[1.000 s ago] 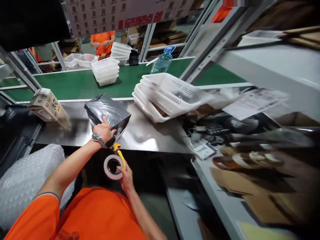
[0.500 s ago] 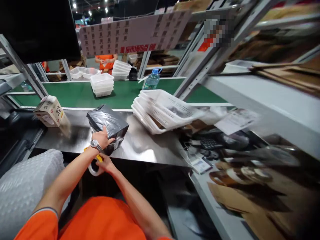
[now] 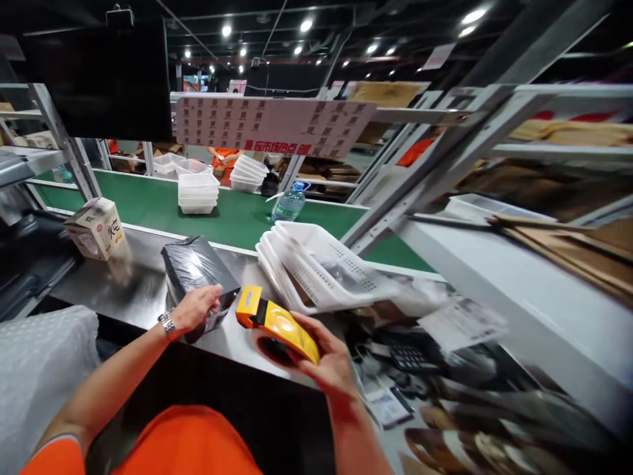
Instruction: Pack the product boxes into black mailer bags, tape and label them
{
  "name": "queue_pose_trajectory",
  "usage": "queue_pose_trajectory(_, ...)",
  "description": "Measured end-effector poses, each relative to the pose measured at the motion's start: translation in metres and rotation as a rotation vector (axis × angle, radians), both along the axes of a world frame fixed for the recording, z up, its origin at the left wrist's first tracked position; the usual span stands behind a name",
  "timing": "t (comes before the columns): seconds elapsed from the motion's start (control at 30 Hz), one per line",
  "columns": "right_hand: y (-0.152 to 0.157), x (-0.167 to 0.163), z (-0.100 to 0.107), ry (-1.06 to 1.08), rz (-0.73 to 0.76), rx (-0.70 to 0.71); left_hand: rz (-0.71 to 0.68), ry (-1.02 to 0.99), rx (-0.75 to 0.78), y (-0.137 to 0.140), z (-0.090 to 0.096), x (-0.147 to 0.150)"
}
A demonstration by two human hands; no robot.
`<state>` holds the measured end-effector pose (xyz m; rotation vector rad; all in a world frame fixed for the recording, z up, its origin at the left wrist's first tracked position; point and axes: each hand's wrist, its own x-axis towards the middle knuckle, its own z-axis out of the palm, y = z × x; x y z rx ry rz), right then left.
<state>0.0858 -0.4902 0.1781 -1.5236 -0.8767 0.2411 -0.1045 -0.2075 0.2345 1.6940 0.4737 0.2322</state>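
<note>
A box-shaped package (image 3: 195,264) wrapped in shiny black plastic lies on the metal worktop (image 3: 136,290). My left hand (image 3: 198,309), with a watch on the wrist, is closed at the package's near right edge, fingers pinching the black plastic there. In my right hand (image 3: 329,356) is a yellow tape dispenser (image 3: 291,330) with a roll of tape in it. Its front end points left toward the package, a short way from the left hand. Whether a strip of tape runs between them I cannot tell.
White plastic baskets (image 3: 316,264) lie stacked and tilted to the right. A printed carton (image 3: 96,227) stands at left, with bubble wrap (image 3: 47,376) below it. Behind runs a green conveyor (image 3: 143,198) bearing white trays (image 3: 198,194) and a water bottle (image 3: 289,202). Metal posts rise at right.
My right hand has swung the tape dispenser from below the package out to the right and up. My left hand has shifted to the package's edge and closed. The view has tilted upward.
</note>
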Motion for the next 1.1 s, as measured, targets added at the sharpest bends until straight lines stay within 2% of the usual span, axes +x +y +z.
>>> queue_pose_trajectory(0.03, 0.005, 0.011, 0.009, -0.049, 0.026, 0.022, -0.033, -0.021, -0.144, -0.009, 0.001, 0.01)
queue_pose_trajectory(0.1, 0.018, 0.03, 0.023, -0.209, 0.115, -0.008, 0.0, -0.071, -0.331, -0.023, 0.004, 0.027)
queue_pose_trajectory(0.23, 0.043, 0.058, 0.038, -0.601, 0.226, -0.129, 0.283, -0.101, -0.45, -0.031, 0.007, 0.048)
queue_pose_trajectory(0.37, 0.065, 0.077, 0.03, -0.776, 0.253, -0.12, 0.478, -0.089, -0.553, -0.031, 0.005, 0.061)
queue_pose_trajectory(0.47, 0.08, 0.088, 0.021, -0.867, 0.198, -0.172, 0.598, -0.122, -0.498, -0.031, 0.001, 0.068)
queue_pose_trajectory(0.53, 0.088, 0.095, 0.02, -0.915, 0.18, -0.211, 0.638, -0.108, -0.403, -0.03, -0.002, 0.071)
queue_pose_trajectory(0.67, 0.106, 0.113, 0.027, -0.951, 0.205, -0.201, 0.672, -0.088, -0.116, -0.024, 0.0, 0.067)
queue_pose_trajectory(0.77, 0.125, 0.13, 0.038, -0.993, 0.152, -0.163, 0.697, -0.111, -0.02, -0.014, 0.01, 0.055)
queue_pose_trajectory(0.9, 0.155, 0.16, 0.052, -1.065, 0.064, -0.098, 0.832, -0.116, 0.115, 0.012, 0.021, 0.019)
queue_pose_trajectory(0.97, 0.169, 0.176, 0.056, -1.084, 0.046, -0.088, 0.908, -0.105, 0.145, 0.029, 0.02, -0.007)
queue_pose_trajectory(1.03, 0.182, 0.192, 0.054, -1.083, 0.052, -0.101, 0.978, -0.077, 0.151, 0.049, 0.01, -0.033)
queue_pose_trajectory(1.1, 0.195, 0.209, 0.044, -1.056, 0.07, -0.128, 1.055, 0.002, 0.156, 0.066, -0.011, -0.058)
